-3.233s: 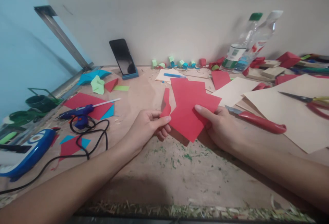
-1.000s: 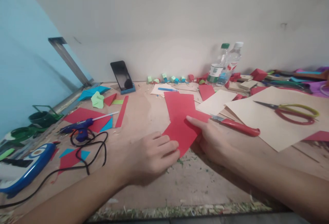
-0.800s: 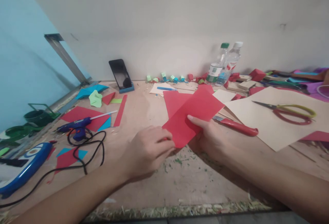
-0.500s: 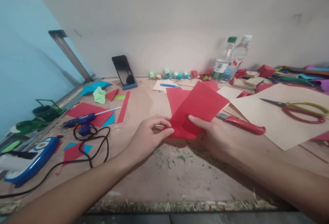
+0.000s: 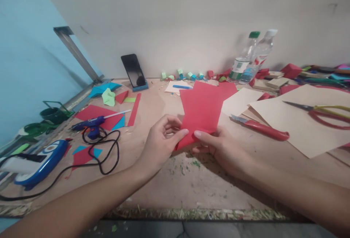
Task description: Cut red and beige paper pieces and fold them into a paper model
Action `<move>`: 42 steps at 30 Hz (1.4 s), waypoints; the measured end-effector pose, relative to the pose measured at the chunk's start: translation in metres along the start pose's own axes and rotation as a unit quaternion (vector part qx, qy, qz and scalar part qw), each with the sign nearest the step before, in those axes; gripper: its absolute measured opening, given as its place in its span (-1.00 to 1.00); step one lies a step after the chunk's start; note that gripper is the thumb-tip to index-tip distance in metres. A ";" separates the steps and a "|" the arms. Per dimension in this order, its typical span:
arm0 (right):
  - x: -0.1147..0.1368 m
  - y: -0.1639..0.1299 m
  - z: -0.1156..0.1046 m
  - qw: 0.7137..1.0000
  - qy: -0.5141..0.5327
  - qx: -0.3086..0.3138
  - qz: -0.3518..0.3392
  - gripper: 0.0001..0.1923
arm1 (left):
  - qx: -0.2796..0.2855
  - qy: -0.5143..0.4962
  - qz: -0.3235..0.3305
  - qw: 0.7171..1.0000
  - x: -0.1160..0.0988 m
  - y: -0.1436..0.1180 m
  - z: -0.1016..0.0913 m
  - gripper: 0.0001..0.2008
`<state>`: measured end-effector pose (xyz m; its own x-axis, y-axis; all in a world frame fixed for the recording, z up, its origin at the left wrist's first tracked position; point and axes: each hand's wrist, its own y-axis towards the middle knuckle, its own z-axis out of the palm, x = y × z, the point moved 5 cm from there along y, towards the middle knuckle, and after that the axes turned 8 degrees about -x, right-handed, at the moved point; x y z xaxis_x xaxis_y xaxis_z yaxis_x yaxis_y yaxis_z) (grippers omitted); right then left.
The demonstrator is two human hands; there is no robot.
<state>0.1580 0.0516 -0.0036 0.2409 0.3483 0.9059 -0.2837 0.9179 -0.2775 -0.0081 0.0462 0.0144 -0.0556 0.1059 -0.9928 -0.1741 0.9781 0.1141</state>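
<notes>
A sheet of red paper [image 5: 202, 108] is held above the table, its near edge folded up. My left hand [image 5: 166, 136] pinches the folded edge at its left side, thumb on top. On the right, my right hand [image 5: 216, 141] grips the same fold, its thumb pressed near the middle and fingers underneath. Behind the held sheet more red paper [image 5: 227, 90] lies on the table. Right of my right hand is a red-handled knife [image 5: 264, 129], with its short blade pointing left.
Scissors [image 5: 318, 112] lie on beige paper [image 5: 295, 121] at the right. At the left are a blue glue gun [image 5: 93, 123] with a black cord, red and blue paper pieces, and a phone [image 5: 133, 71] on a stand. Two bottles [image 5: 240, 65] stand against the wall.
The red paper has turned from slanting right to nearly upright. My right hand has slid down to its near edge, and its thumb now lies beside the left thumb.
</notes>
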 end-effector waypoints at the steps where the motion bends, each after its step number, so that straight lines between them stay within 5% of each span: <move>1: 0.000 0.001 -0.001 1.000 0.000 -0.007 -0.002 -0.61 | 0.012 -0.025 -0.021 0.999 0.002 0.000 0.001 -0.64; 4: 0.000 0.004 -0.004 1.000 0.008 -0.020 -0.007 -0.62 | 0.075 -0.061 -0.083 0.992 0.008 -0.001 0.006 -0.48; 9: 0.004 0.007 -0.008 0.999 -0.008 -0.018 -0.034 -0.72 | 0.159 0.025 -0.115 0.980 0.016 -0.005 0.009 -0.67; 42: 0.023 0.011 -0.021 0.993 -0.021 -0.080 -0.086 -0.76 | 0.289 0.023 -0.212 0.933 0.029 -0.006 0.011 -0.71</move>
<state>0.1799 0.0735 0.0077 0.2335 0.1787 0.9558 -0.0905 0.9827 -0.1616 0.0020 0.0449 -0.0153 -0.1477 -0.3075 -0.9400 0.3694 0.8645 -0.3408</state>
